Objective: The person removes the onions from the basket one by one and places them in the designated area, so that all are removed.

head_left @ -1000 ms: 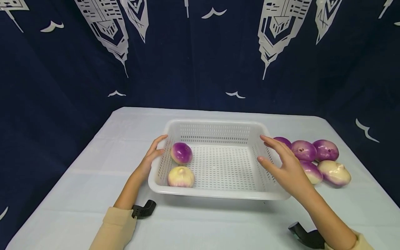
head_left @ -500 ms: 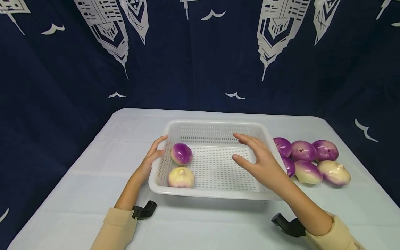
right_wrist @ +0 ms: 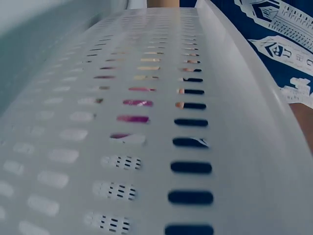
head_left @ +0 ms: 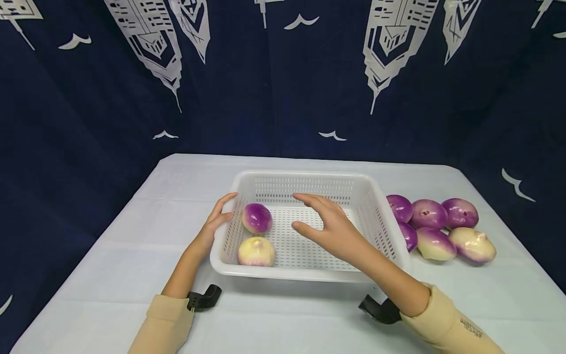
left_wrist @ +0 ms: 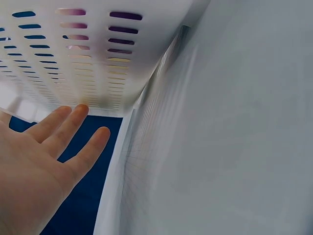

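A white slotted plastic basket (head_left: 309,276) stands mid-table with two glossy purple-and-cream turnips inside, near its left wall. One turnip (head_left: 257,218) shows its purple side, and the turnip in front (head_left: 256,251) shows its cream end. My left hand (head_left: 211,226) rests at the basket's left rim, its fingers mostly straight; in the left wrist view those fingers (left_wrist: 93,147) extend alongside the slotted wall. My right hand (head_left: 329,223) hovers over the basket's middle with nothing in it, thumb and fingers apart. The right wrist view mostly shows the slotted wall close up.
Right of the basket, several more turnips (head_left: 429,214) lie clustered on the white-covered table (head_left: 110,275). The basket's right wall partly hides the nearest ones. A dark blue printed curtain (head_left: 274,98) hangs behind the table.
My right hand has moved left from the basket's right rim to over its middle, revealing more turnips on the right. My left hand and the basket have stayed put.
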`<state>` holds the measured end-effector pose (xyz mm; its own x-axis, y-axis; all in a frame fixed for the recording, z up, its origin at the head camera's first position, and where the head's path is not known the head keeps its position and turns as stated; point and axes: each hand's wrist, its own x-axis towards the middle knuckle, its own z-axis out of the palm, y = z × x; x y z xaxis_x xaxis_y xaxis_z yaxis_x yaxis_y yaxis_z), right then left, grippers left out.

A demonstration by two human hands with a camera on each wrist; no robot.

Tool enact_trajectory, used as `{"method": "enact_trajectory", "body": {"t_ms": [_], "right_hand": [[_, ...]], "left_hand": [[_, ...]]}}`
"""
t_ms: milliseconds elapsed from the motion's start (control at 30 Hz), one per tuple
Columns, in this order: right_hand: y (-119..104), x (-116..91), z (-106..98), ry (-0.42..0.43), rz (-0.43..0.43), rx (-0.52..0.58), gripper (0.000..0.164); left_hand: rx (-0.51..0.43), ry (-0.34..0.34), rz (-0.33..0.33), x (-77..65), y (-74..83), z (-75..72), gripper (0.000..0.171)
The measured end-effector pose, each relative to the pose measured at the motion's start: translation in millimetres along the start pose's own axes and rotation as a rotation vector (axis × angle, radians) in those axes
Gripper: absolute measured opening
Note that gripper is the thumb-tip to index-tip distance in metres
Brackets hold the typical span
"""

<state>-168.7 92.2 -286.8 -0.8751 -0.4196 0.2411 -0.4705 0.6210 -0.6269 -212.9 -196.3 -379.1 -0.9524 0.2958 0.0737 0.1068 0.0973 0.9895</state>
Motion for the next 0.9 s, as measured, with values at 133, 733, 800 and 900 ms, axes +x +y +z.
{"method": "enact_trajectory", "body": {"t_ms": [133, 733, 800, 900], "right_hand": [[-3.9, 3.8, 7.4, -0.037, 0.015, -0.001, 0.057], [-18.3, 7.3, 45.6, -0.065, 0.036, -0.081, 0.060], [-20.5, 7.9, 49.9, -0.060, 0.050, -0.089, 0.062], [-24.0, 9.4, 54.0, -0.051, 0.073, -0.097, 0.063]], "left_hand": [[-0.018, -0.002, -0.003, -0.1, 0.7, 0.3, 0.056], [-0.041, -0.015, -0.004, -0.1, -0.9, 0.8, 0.056], [-0.039, -0.014, -0.005, -0.3, -0.9, 0.8, 0.056], [-0.031, -0.013, -0.002, 0.0, -0.5, 0.5, 0.056]]}}
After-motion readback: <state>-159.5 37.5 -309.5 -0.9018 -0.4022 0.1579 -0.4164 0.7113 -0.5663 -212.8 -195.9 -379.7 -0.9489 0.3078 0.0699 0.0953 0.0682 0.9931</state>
